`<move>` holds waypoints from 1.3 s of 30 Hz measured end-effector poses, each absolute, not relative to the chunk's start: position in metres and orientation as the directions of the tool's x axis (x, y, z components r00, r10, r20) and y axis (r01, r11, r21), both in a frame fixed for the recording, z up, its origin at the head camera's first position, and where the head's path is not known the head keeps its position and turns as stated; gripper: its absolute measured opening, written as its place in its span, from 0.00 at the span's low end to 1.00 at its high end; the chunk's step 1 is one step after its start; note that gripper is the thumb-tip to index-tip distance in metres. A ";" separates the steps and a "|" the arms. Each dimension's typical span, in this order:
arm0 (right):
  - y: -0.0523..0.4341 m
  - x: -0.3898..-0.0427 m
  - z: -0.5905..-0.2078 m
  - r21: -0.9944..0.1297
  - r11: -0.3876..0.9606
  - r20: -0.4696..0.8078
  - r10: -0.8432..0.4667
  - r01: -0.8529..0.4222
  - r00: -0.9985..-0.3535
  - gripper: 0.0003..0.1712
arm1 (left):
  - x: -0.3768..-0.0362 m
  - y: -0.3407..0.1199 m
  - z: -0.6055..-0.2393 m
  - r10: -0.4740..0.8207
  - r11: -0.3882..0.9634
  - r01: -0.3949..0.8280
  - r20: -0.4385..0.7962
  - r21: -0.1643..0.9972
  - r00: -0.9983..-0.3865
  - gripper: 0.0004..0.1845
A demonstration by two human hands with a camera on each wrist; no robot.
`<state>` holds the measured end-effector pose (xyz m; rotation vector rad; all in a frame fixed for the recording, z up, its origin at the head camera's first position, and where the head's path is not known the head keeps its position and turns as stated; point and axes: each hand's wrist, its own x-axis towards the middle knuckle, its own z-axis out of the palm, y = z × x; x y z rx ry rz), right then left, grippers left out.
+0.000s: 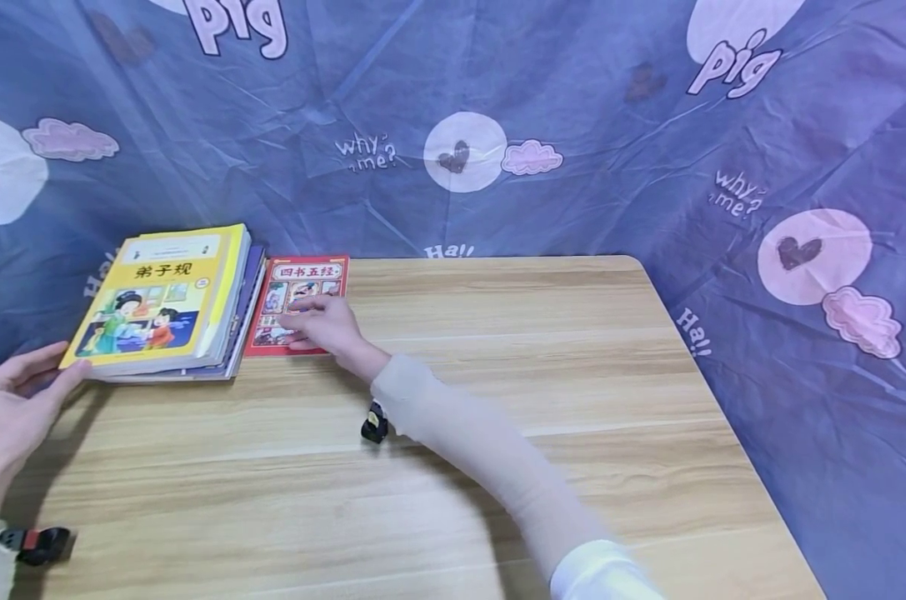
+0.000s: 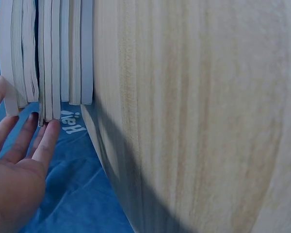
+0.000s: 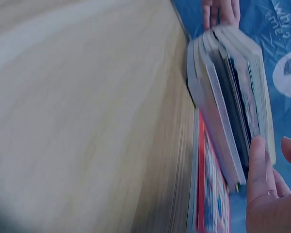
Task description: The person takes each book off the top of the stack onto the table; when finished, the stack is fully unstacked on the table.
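A stack of several books lies at the table's back left, with a yellow picture book (image 1: 141,292) on top. At the stack's left side is my left hand (image 1: 13,408), thumb by the near corner and fingertips against the book edges. The page blocks (image 2: 48,63) sit unevenly in the left wrist view. A red book (image 1: 310,273) with cartoon panels lies right of the stack. Over it reaches my right hand (image 1: 331,323), fingers extended toward the stack. In the right wrist view, its index finger (image 3: 257,160) is right at the stack's edge.
The wood-grain table (image 1: 543,375) extends to the right and front. A blue printed cloth (image 1: 610,150) hangs behind it and along the sides. Black wrist devices (image 1: 375,423) are worn below both hands.
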<state>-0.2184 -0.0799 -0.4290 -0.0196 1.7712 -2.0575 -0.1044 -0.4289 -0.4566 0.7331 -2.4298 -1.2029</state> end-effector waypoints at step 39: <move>-0.164 -0.184 -0.407 -0.929 0.329 -0.212 -0.095 0.170 -0.973 0.23 | -0.104 -0.425 -0.446 -0.488 0.588 -0.255 0.086 0.768 -0.869 0.30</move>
